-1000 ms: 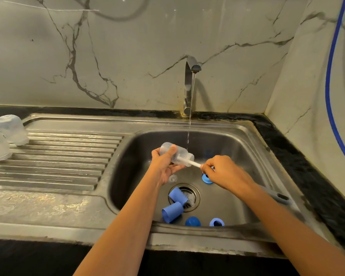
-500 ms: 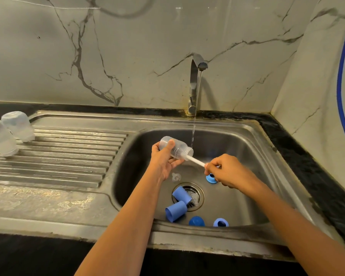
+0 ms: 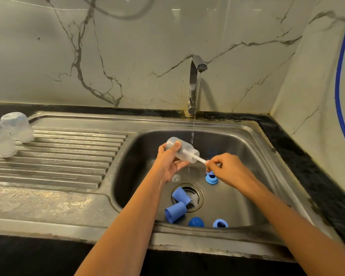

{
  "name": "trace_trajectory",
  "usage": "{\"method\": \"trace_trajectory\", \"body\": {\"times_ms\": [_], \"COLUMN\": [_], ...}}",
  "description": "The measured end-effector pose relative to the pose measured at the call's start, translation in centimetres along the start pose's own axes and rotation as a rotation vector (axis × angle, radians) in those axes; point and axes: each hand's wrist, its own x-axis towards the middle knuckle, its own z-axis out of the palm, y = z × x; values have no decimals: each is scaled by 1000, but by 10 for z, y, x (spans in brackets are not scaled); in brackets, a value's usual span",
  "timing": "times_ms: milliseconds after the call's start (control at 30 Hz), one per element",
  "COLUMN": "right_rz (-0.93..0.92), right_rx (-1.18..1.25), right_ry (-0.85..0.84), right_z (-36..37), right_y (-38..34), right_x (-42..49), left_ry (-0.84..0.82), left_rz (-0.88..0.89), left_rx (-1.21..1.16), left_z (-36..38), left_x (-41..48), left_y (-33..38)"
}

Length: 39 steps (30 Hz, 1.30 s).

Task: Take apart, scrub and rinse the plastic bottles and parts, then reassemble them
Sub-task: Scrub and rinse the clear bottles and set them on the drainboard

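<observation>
We hold the clear bottle [image 3: 182, 149] on its side in our left hand [image 3: 168, 162], fingers and thumb curled round its body, just beside the thin stream from the tap [image 3: 194, 86]. Our right hand [image 3: 227, 170] pinches the white brush handle [image 3: 200, 159], which runs into the bottle's mouth. We judge the scrubbing to be about midway. Below both hands, in the sink [image 3: 247, 156], the blue cups [image 3: 175, 212], blue cap [image 3: 196, 222], blue rings [image 3: 220, 223] and a small clear part [image 3: 175, 178] lie loose. Well left of the left hand, two upturned bottles [image 3: 17, 126] stand on the draining surface [image 3: 68, 156], seemingly washed. Reassembly is not yet begun.
</observation>
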Motion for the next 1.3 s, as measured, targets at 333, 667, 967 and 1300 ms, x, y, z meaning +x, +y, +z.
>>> {"method": "trace_trajectory", "body": {"times_ms": [333,667,967,1300], "right_rz": [53,92,41,148], "right_rx": [-77,-14,-26,-36], "right_ry": [-52,-12,78,-166], "right_z": [16,13,4,-11], "right_y": [0,3,1,-11], "right_x": [1,4,0,-11], "left_ry": [38,33,48,127], "left_rz": [33,87,28,41], "left_rx": [59,51,10,-31], "left_z": [-2,0,1,-6], "left_x": [2,5,4,5], "left_y": [-1,-5,-4,0]}}
